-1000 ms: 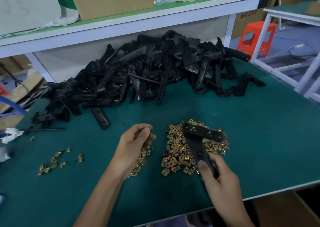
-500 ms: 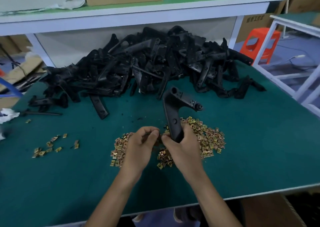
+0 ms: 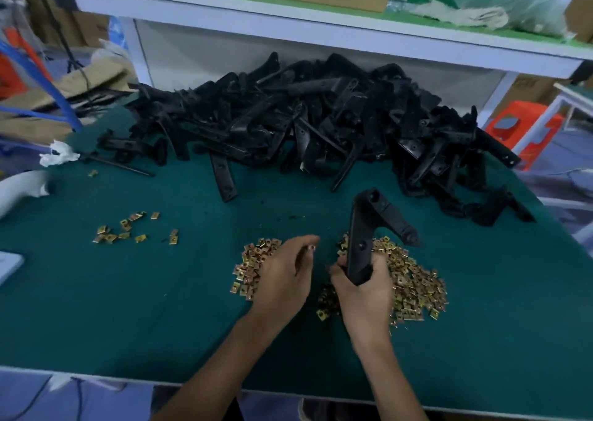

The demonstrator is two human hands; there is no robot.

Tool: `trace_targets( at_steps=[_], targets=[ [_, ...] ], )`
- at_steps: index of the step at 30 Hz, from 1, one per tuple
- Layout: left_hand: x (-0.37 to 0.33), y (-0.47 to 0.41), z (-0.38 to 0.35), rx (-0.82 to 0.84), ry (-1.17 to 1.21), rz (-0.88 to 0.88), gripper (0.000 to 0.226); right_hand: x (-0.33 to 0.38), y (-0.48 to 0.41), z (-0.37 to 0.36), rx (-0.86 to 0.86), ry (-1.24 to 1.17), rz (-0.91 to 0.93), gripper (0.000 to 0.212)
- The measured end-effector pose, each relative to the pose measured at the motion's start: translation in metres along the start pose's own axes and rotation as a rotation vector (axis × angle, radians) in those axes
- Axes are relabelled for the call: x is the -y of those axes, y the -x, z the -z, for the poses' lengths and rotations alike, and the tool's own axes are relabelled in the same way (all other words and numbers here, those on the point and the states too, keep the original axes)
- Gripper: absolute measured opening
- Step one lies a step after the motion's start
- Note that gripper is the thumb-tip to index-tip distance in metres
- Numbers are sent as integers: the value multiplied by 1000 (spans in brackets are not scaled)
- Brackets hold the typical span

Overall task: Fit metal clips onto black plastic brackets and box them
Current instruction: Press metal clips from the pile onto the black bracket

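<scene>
**A:** Where is the piece being worked on?

**B:** The right hand (image 3: pixel 362 295) grips a black bracket (image 3: pixel 362 244) by its lower end. The fingers are wrapped round it and the thumb lies on its near side. The bracket stands nearly upright over the clip pile (image 3: pixel 414 285), with its second leg slanting down to the right.

**A:** And the other hand?

**B:** The left hand (image 3: pixel 282 279) is just beside the right, knuckles up, above the left part of the same pile. Its fingers are curled in with the thumb tip against the forefinger. I cannot tell whether a clip sits between them.

**A:** How much room is there around them?

**B:** Green bench (image 3: pixel 144 308) shows between the hands and the front edge, and both forearms cross that edge. To the left, green surface runs out to a small scatter of clips (image 3: pixel 128 231). Beyond that, a white paper wad (image 3: pixel 57 157) lies near the left edge. To the right of the pile, the surface runs out to the right edge.

**A:** And behind?

**B:** The bracket heap (image 3: pixel 321 125) fills the back of the bench from side to side, under the shelf (image 3: pixel 353 35). Its right end reaches the right edge, where an orange stool (image 3: pixel 519 131) stands on the floor. A strip of green lies between the heap and the held bracket's top. One loose bracket (image 3: pixel 223 176) pokes forward out of the heap.
</scene>
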State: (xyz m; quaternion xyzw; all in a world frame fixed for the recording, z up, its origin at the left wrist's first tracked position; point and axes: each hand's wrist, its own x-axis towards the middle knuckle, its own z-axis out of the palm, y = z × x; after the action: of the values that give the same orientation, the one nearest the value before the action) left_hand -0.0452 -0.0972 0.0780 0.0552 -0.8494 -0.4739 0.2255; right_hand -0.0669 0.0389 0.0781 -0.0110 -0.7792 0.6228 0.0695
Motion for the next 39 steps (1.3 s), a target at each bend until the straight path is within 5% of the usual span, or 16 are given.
trace_targets(
  at_steps=[9, 23, 30, 33, 39],
  targets=[
    [-1, 7, -5, 94, -141, -258, 28, 19, -10, 2, 82, -200, -41, 30],
    [3, 9, 1, 16, -7, -148, 22, 42, -21, 8, 388, -369, -310, 36],
    [1, 10, 2, -8, 34, -87, 21, 39, -25, 10, 273, -399, -354, 30],
    [3, 9, 4, -30, 64, -11, 23, 39, -24, 12, 216, -269, -291, 27],
    [7, 7, 3, -60, 83, 57, 28, 37, -17, 36, 146, 492, 81, 22]
  ],
)
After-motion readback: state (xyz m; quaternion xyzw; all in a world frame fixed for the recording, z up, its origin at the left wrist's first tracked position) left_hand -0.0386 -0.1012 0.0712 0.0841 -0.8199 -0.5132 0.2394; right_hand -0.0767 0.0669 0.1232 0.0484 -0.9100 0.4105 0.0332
